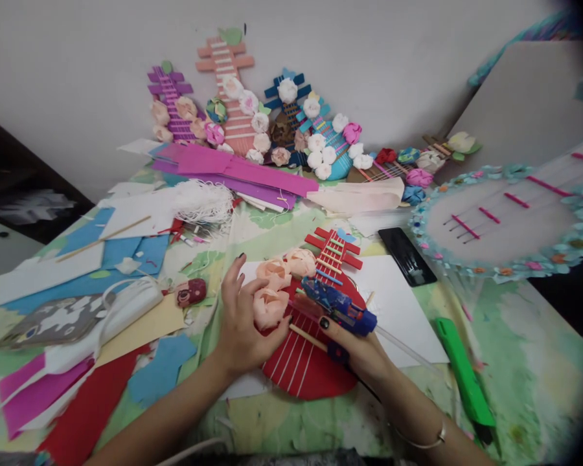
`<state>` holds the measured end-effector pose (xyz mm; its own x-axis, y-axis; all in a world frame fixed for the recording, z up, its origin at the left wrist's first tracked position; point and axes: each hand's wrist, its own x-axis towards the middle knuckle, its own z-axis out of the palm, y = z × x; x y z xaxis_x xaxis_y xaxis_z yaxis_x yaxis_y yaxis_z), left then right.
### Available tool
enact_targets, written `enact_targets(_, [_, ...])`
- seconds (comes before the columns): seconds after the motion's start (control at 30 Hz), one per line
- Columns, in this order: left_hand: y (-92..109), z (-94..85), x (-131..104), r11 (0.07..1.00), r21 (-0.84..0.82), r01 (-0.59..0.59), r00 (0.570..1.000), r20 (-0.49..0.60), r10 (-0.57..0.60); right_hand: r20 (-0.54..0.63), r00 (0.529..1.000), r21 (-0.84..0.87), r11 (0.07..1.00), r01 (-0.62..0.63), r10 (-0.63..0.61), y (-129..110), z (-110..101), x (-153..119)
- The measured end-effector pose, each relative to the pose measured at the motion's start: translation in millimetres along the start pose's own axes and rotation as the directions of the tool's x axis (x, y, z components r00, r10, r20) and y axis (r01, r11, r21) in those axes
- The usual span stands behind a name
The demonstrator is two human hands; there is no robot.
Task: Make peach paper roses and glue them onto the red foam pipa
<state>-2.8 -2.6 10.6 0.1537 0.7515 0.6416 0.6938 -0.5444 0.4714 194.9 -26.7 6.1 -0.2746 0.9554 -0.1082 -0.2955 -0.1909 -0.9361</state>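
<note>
My right hand [357, 346] grips a blue hot glue gun [342, 307], a clear glue stick sticking out of its back. Its nozzle points left toward the peach paper flowers. My left hand [245, 317] curls round the lowest peach paper flower [271, 307], thumb at its lower right and fingers at its upper left. Two more peach flowers [301, 263] sit just above. They lie along the left edge of a red paper guitar [301, 362] with white strings and thin stick frets. Under the guitar is white paper [403, 310].
Finished paper guitars [236, 120] with flowers lean on the wall. A black phone [407, 255] and a green cutter [466, 375] lie to the right. To the left are a patterned phone [53, 318], white string [205, 202] and coloured paper scraps [162, 369]. A large flower-edged guitar [505, 220] stands right.
</note>
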Motion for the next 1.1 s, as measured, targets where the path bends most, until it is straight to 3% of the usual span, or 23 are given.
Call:
enact_targets(0.17, [-2.3,-0.3,-5.1,0.993,0.079,-0.091,0.994,-0.058,0.095,-0.146,0.989,0.076,0.997,0.034,-0.023,-3.3,-8.4,-1.8])
enact_targets(0.33, [-12.6,-10.0,-6.6,0.977,0.171,-0.124,0.991,0.074,0.112,-0.194,0.980,-0.023,0.998,0.050,-0.054,-17.2,-16.5,-10.2])
enact_targets(0.5, [-18.4,-11.5,-11.3,0.982,0.147,-0.123,0.978,0.184,0.095,-0.219,0.976,-0.230,0.972,-0.051,0.000,-18.4,-17.4,-19.8])
enact_targets(0.7, [-23.5,-11.0,-17.8,0.988,0.090,-0.127,0.984,0.140,0.114,-0.107,0.994,-0.388,0.921,-0.036,-0.006,-16.4,-16.9,-19.0])
enact_targets(0.83, [-26.9,-10.7,-21.4,0.997,0.009,-0.072,0.992,0.108,0.070,-0.095,0.995,-0.489,0.871,-0.039,-0.009,-18.8,-14.4,-15.7])
enact_targets(1.1, [-24.7,-8.2,-23.2,0.997,-0.065,-0.036,0.990,0.131,0.045,-0.006,1.000,-0.601,0.799,-0.002,-0.001,-20.1,-3.6,-8.0])
